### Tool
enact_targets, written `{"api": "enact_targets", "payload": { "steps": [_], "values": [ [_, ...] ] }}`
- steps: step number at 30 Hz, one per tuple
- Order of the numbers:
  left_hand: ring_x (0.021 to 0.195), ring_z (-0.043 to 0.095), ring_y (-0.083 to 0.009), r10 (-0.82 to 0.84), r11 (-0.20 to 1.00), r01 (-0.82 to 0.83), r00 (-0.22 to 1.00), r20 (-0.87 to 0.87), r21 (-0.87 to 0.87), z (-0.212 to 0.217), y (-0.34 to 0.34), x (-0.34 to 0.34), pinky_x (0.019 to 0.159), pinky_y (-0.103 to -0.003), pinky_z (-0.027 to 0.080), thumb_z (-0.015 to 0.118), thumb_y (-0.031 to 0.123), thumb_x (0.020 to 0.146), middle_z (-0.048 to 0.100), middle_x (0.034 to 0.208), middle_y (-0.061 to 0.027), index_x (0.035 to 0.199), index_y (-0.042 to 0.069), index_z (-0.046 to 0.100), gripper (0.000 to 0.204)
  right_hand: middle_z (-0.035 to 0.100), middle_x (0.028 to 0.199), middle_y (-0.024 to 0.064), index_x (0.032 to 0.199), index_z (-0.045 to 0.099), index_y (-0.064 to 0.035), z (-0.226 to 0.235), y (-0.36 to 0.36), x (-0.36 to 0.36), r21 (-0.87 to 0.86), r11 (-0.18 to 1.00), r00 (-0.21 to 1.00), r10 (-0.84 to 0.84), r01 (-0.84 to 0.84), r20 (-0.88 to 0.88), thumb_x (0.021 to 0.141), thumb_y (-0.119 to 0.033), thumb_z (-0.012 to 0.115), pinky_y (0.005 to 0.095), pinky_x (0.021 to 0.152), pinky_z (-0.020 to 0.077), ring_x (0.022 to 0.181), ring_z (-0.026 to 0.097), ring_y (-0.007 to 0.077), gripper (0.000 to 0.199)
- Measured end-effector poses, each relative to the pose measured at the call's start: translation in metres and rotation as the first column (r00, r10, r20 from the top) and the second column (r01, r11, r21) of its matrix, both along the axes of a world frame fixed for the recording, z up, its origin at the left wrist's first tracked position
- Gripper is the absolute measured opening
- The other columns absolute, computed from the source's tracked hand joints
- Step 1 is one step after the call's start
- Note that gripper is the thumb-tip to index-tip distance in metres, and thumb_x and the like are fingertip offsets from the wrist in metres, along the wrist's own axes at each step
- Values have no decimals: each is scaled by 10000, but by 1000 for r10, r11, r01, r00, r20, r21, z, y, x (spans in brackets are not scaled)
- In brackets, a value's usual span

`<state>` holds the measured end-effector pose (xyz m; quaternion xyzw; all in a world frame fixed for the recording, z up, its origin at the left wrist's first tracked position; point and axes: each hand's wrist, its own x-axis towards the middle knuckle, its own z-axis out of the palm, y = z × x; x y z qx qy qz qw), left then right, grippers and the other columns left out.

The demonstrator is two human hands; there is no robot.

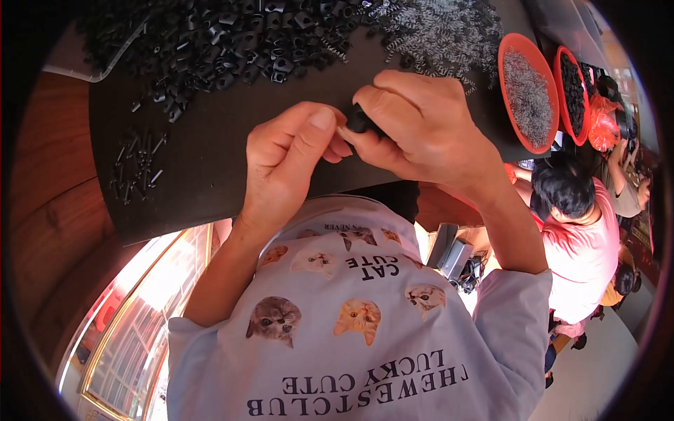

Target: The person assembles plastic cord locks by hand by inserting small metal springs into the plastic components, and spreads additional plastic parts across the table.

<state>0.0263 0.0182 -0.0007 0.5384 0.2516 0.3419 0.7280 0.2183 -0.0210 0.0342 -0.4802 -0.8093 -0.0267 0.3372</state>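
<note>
Both my hands meet above the near part of the dark table (217,140). In the curled fingers of my right hand (432,126) sits a small black part (361,120), mostly covered by the fingers. My left hand (284,151) is closed in a pinch, thumb over forefinger, its tips right beside the black part. Whatever those tips hold is hidden. Beyond my hands lies a big heap of small black hollow parts (239,42). Right of that heap, small metal springs (442,35) are piled.
Several thin dark pins (140,165) lie at the table's left. A red bowl (553,105) of tiny metal pieces and another red bowl (581,138) of black pieces stand at the right. A clear plastic tub (105,67) is at the far left. A person in pink (579,238) sits at the right.
</note>
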Motion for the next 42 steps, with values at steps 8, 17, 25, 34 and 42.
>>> {"api": "enact_targets", "payload": {
  "steps": [8,17,25,34,42],
  "values": [
    [773,648,-127,4,999,-2,999,-51,45,1,1,4,709,-256,526,493,191,1037,684,839,-83,1018,-70,646,302,509,665,19,704,563,-71,-6,5,5,2,999,998,49,-50,44,690,-211,769,320,423,462,549,589,189,250],
    [794,656,-135,8,999,-8,1000,5,-45,-4,3,4,734,-265,528,489,168,1033,687,870,-88,1042,-65,643,279,533,697,33,760,567,-63,-3,8,11,-24,998,995,61,-59,83,722,-240,768,320,457,489,598,623,201,271],
    [780,610,-89,-34,999,34,999,-19,-6,-3,3,6,720,-241,518,525,156,1022,679,895,-55,1060,-56,643,245,599,824,62,1002,625,8,-4,7,4,-82,997,993,17,-8,117,694,-252,778,324,518,528,728,660,217,431],
    [773,611,-88,-15,1000,16,999,-32,22,-6,4,4,710,-234,510,527,127,1012,679,868,-50,1038,-57,653,225,581,809,44,901,615,-31,-5,8,3,-52,999,994,23,-17,105,679,-249,781,319,514,519,709,648,208,352],
    [780,626,-104,25,995,-23,1000,15,-93,-4,5,4,725,-253,510,474,137,1030,670,870,-66,1052,-44,644,249,540,763,77,876,616,-12,1,10,9,-7,996,992,93,-92,82,677,-205,808,314,450,452,563,575,211,337]
  ]
}}
